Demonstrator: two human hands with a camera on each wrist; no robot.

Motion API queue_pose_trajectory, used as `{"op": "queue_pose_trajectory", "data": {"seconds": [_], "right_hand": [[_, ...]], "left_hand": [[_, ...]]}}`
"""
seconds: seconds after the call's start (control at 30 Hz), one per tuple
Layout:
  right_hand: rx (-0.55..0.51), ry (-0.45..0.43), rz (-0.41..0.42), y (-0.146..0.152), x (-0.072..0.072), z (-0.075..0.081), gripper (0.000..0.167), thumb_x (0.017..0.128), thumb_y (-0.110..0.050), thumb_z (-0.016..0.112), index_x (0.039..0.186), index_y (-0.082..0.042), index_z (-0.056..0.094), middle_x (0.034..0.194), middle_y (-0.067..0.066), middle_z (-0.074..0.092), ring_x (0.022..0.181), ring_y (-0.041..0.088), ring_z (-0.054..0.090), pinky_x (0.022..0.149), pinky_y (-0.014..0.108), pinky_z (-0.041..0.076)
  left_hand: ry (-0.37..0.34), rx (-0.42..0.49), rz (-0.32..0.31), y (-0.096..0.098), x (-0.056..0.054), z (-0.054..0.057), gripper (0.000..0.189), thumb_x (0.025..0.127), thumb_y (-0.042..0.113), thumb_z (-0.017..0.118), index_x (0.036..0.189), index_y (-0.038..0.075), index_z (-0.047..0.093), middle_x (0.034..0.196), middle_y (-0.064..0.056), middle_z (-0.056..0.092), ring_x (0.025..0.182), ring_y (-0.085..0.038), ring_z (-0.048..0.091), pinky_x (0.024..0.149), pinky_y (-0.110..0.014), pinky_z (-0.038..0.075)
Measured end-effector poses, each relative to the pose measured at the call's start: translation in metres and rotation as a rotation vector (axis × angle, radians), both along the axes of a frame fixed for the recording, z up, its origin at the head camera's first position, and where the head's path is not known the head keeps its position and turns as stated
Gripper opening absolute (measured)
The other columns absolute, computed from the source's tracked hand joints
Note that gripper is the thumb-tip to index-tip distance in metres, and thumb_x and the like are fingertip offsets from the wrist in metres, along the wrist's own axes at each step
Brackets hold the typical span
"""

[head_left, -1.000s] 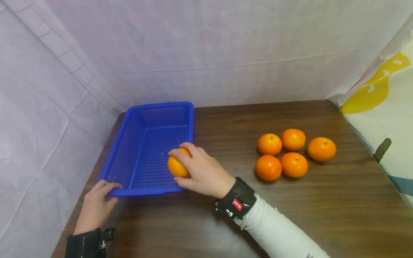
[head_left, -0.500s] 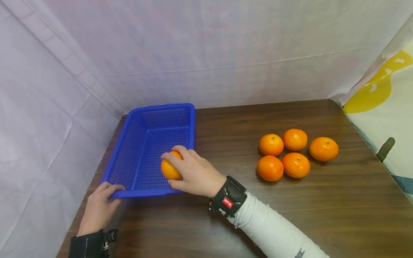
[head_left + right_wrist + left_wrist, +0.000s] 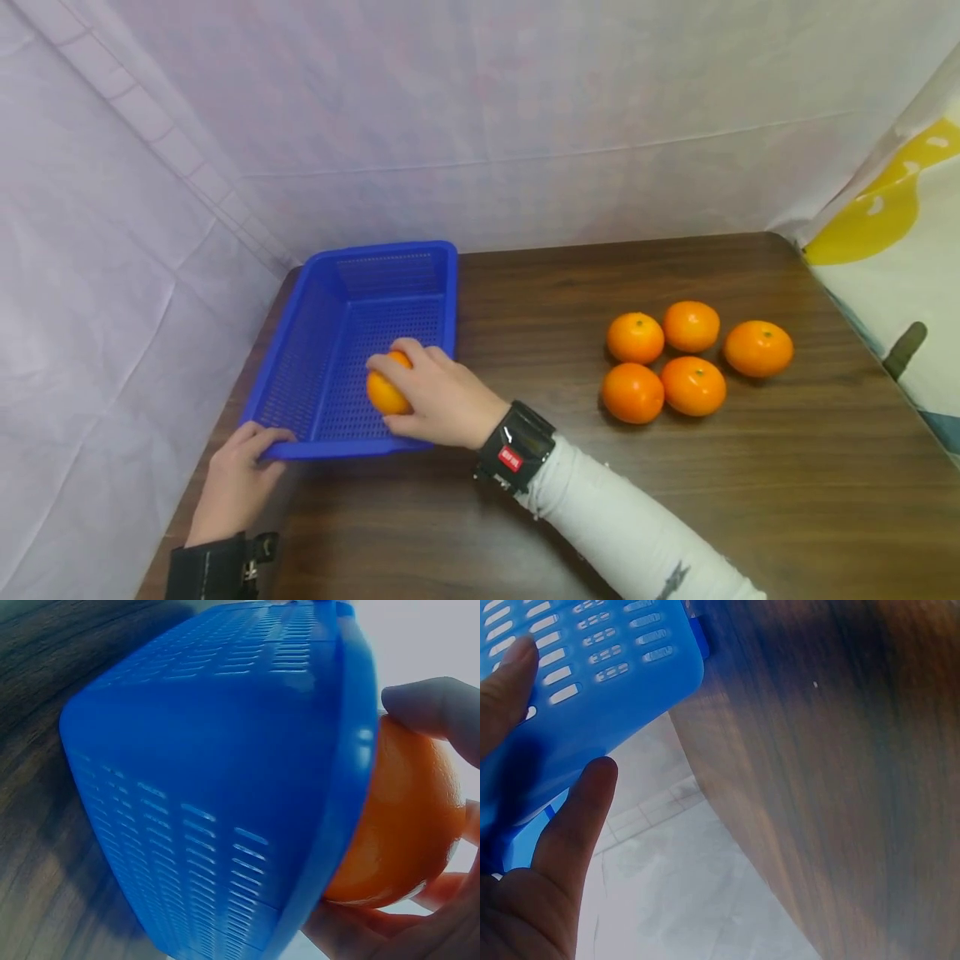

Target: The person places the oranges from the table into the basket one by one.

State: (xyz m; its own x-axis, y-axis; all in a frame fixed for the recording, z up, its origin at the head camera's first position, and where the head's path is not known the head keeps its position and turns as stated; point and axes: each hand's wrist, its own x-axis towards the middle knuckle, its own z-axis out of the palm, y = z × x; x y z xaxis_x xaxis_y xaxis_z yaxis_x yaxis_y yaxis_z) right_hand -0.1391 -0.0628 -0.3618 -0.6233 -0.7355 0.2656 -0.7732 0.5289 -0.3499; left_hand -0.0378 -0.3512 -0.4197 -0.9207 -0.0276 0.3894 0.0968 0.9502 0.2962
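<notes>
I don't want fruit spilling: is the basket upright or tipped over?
Upright: the head view shows the basket with its open side up.

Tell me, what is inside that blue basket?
In the blue basket, its perforated floor shows. The right hand holds an orange fruit above the floor's near right part; hand and fruit cover what is beneath them, so that patch cannot be seen.

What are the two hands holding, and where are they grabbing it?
The right hand holds an orange around its sides; the left hand grips the blue basket by its rim, at the near left corner.
</notes>
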Motion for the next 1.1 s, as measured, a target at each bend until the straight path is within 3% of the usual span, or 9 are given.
{"op": "queue_pose_trajectory", "data": {"seconds": [0.5, 0.9, 1.1], "right_hand": [[0.118, -0.032, 0.011, -0.018, -0.014, -0.011, 0.064, 0.091, -0.042, 0.069, 0.148, -0.025, 0.045, 0.137, 0.008, 0.049, 0.093, 0.02, 0.057, 0.074, 0.028, 0.055], [0.242, -0.054, 0.006, -0.029, -0.014, -0.018, 0.067, 0.089, -0.047, 0.071, 0.147, -0.026, 0.045, 0.128, 0.007, 0.055, 0.083, 0.017, 0.062, 0.066, 0.028, 0.052], [0.298, -0.02, -0.007, -0.034, -0.015, -0.022, 0.067, 0.087, -0.053, 0.071, 0.143, -0.025, 0.049, 0.123, 0.007, 0.061, 0.084, 0.018, 0.064, 0.066, 0.031, 0.054]], "left_hand": [[0.007, -0.002, -0.015, -0.001, 0.0, 0.0, 0.032, 0.066, -0.013, 0.076, 0.09, 0.008, 0.074, 0.082, -0.001, 0.06, 0.071, -0.012, 0.051, 0.062, -0.033, 0.047], [-0.015, -0.002, 0.005, 0.001, 0.001, 0.001, 0.031, 0.067, -0.013, 0.075, 0.09, 0.007, 0.074, 0.083, -0.003, 0.06, 0.074, -0.017, 0.055, 0.065, -0.036, 0.049], [-0.021, -0.003, 0.006, 0.001, 0.001, 0.0, 0.03, 0.068, -0.013, 0.076, 0.09, 0.007, 0.073, 0.083, -0.002, 0.059, 0.075, -0.017, 0.055, 0.065, -0.036, 0.05]]}}
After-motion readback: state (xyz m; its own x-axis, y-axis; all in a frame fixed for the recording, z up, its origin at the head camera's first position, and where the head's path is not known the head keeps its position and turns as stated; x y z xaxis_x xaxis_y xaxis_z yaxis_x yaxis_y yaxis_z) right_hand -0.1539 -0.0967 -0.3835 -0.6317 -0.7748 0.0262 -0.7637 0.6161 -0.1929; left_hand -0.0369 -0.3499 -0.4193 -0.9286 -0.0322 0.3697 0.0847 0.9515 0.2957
